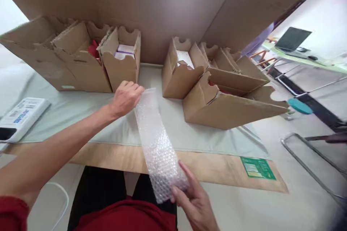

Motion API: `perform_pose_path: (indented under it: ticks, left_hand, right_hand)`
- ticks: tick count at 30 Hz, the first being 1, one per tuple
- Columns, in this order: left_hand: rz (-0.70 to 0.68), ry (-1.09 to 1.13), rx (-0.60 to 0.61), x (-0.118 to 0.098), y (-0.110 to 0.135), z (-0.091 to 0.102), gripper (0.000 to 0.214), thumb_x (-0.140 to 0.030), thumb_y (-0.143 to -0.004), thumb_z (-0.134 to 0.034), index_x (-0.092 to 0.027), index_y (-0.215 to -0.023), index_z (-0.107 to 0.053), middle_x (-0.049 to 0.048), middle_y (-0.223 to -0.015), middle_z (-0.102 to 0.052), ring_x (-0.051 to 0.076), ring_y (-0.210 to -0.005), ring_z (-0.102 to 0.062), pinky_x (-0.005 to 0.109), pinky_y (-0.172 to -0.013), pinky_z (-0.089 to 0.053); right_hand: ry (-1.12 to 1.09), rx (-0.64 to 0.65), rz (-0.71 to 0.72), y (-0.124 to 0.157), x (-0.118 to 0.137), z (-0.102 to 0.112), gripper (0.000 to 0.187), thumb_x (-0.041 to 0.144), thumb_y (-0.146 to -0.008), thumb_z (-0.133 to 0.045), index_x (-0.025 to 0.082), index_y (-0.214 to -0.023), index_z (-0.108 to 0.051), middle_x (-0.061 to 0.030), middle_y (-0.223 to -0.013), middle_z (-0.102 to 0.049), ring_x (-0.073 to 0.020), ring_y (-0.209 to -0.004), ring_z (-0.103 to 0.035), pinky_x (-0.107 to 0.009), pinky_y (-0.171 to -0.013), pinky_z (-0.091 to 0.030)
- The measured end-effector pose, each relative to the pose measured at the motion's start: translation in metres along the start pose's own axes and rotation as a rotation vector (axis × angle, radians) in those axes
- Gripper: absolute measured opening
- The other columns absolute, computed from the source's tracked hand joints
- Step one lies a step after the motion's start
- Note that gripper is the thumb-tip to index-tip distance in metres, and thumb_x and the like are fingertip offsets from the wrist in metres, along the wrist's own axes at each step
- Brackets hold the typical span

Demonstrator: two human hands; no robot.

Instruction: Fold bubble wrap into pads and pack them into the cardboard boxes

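A long strip of clear bubble wrap (pixel 155 140) stretches from the table's middle toward my lap. My left hand (pixel 126 97) is closed on its far end, just in front of a small open cardboard box (pixel 121 63). My right hand (pixel 193 202) pinches the near end of the strip below the table edge. The strip lies over a pale green mat (pixel 81 119) that covers the wooden table (pixel 217 169).
Open cardboard boxes stand at the back left (pixel 67 65) and back right (pixel 219 94), some with red or white items inside. A white flat packet (pixel 21 117) lies at the far left. A green label (pixel 257 168) sits on the table edge. A laptop (pixel 292 39) rests on a desk beyond.
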State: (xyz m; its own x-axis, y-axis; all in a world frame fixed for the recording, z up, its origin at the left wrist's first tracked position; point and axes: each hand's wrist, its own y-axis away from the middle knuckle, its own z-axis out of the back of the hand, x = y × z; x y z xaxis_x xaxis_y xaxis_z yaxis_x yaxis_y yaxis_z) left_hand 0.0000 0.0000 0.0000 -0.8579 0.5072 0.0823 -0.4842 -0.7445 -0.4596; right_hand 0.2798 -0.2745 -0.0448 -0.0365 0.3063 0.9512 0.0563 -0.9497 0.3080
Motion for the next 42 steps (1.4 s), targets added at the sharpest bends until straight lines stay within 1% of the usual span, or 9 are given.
perform_pose_path:
  ticks: [4,9,13,18,21,24,30,36,42]
  left_hand:
    - [0.019,0.18,-0.086,-0.023,-0.007,0.006,0.033,-0.017,-0.093,-0.055,-0.01,-0.125,-0.064,0.0197,-0.118,-0.07,0.035,-0.108,-0.061,0.05,-0.09,-0.048]
    - [-0.157,0.751,0.147,-0.058,0.076,0.038,0.023,-0.024,-0.101,-0.05,-0.016,-0.113,-0.068,0.0093,-0.106,-0.074,0.024,-0.104,-0.065,0.043,-0.096,-0.05]
    - [0.01,1.081,0.364,-0.064,0.127,0.055,0.04,-0.044,-0.105,-0.043,-0.02,-0.13,-0.062,0.0084,-0.114,-0.073,0.023,-0.11,-0.064,0.039,-0.097,-0.051]
    - [0.216,1.283,0.39,-0.061,0.132,0.049,0.067,-0.059,-0.102,-0.034,-0.02,-0.156,-0.039,0.0072,-0.107,-0.074,0.024,-0.101,-0.067,0.039,-0.092,-0.051]
    - [0.421,1.195,0.328,-0.071,0.127,0.04,0.072,-0.047,-0.098,-0.05,-0.014,-0.159,-0.031,0.002,-0.088,-0.073,0.019,-0.078,-0.066,0.031,-0.073,-0.05]
    - [0.541,1.027,0.175,-0.082,0.125,0.03,0.066,-0.03,-0.093,-0.055,-0.012,-0.154,-0.038,-0.0015,-0.078,-0.072,0.017,-0.072,-0.064,0.031,-0.075,-0.05]
    - [0.413,0.771,-0.047,-0.093,0.128,0.013,0.036,-0.021,-0.092,-0.061,-0.018,-0.128,-0.062,-0.0023,-0.077,-0.073,0.017,-0.072,-0.064,0.033,-0.079,-0.05]
    - [0.225,0.517,-0.266,-0.101,0.131,0.014,0.024,-0.006,-0.092,-0.056,-0.016,-0.111,-0.067,0.0006,-0.074,-0.066,0.019,-0.076,-0.06,0.036,-0.081,-0.048]
    - [0.191,0.397,-0.225,-0.106,0.132,0.019,0.023,-0.002,-0.086,-0.054,-0.014,-0.099,-0.069,0.0022,-0.07,-0.064,0.021,-0.073,-0.058,0.04,-0.083,-0.048]
  right_hand:
    - [0.045,0.095,-0.003,-0.015,-0.011,-0.03,0.053,0.063,-0.091,-0.068,0.022,-0.124,-0.075,-0.0075,-0.089,-0.072,-0.0178,-0.069,-0.063,-0.029,-0.061,-0.054]
    - [0.017,0.23,0.043,-0.019,0.002,-0.032,0.044,0.057,-0.087,-0.075,0.024,-0.116,-0.078,-0.0092,-0.107,-0.074,-0.0238,-0.092,-0.068,-0.034,-0.084,-0.055]
    - [-0.194,0.419,0.095,-0.03,0.035,-0.026,0.038,0.052,-0.088,-0.077,0.027,-0.117,-0.077,-0.0043,-0.094,-0.074,-0.0173,-0.079,-0.066,-0.029,-0.077,-0.053]
    - [-0.373,0.328,0.188,-0.076,0.074,-0.036,0.037,0.046,-0.088,-0.077,0.026,-0.119,-0.076,-0.0065,-0.106,-0.076,-0.0184,-0.089,-0.07,-0.027,-0.076,-0.055]
    - [-0.417,0.257,0.119,-0.111,0.083,-0.045,0.037,0.041,-0.086,-0.079,0.024,-0.119,-0.073,-0.0102,-0.125,-0.072,-0.025,-0.117,-0.066,-0.027,-0.073,-0.056]
    - [-0.38,0.164,0.01,-0.135,0.078,-0.051,0.057,0.038,-0.082,-0.081,0.025,-0.134,-0.061,-0.0114,-0.128,-0.07,-0.027,-0.119,-0.065,-0.028,-0.071,-0.058]
    - [-0.321,0.14,0.017,-0.141,0.061,-0.05,0.101,0.037,-0.081,-0.083,0.029,-0.163,-0.023,-0.012,-0.136,-0.064,-0.0267,-0.117,-0.067,-0.031,-0.074,-0.06]
    - [-0.149,0.235,0.191,-0.14,0.053,-0.043,0.076,0.04,-0.092,-0.072,0.031,-0.158,-0.035,-0.0105,-0.137,-0.065,-0.0257,-0.12,-0.065,-0.035,-0.082,-0.06]
    - [0.375,0.21,0.553,-0.134,0.051,-0.032,0.044,0.024,-0.097,-0.061,0.03,-0.141,-0.06,-0.0079,-0.139,-0.065,-0.0254,-0.13,-0.059,-0.047,-0.109,-0.048]
